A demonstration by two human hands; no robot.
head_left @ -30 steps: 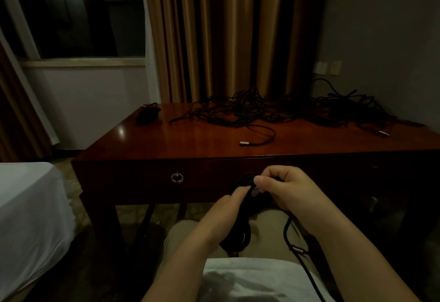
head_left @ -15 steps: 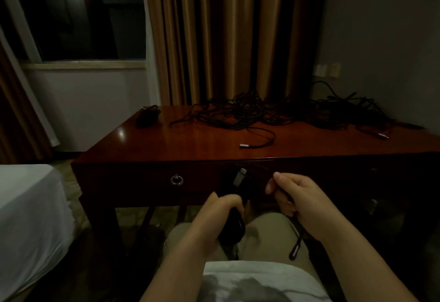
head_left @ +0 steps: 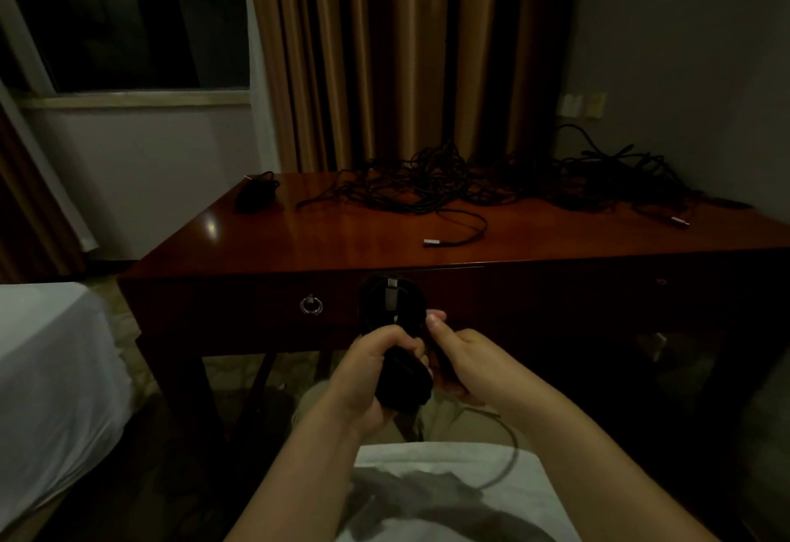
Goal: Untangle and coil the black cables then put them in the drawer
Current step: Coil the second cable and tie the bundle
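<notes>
Both hands now sit closer together than half a second ago, the right hand (head_left: 464, 360) drawn in beside the left hand (head_left: 376, 364), and the loose tail that hung by the right knee now trails in a loop across the lap. Left fingers are clenched round the middle of the coiled black cable (head_left: 395, 343), whose upper loop with a silver plug stands above the fist in front of the drawer (head_left: 239, 306). Right fingers curl round what seems to be the cable's free strand, thumb tip up against the coil; the dim light makes that grip hard to read. Behind the hands, the drawer front is closed, its ring pull (head_left: 310, 305) left of the coil. Farther back, on the desk (head_left: 299, 251), a tangle of black cables (head_left: 491, 187) spreads along the rear edge, with a small coiled bundle (head_left: 256, 195) apart at the left corner.
</notes>
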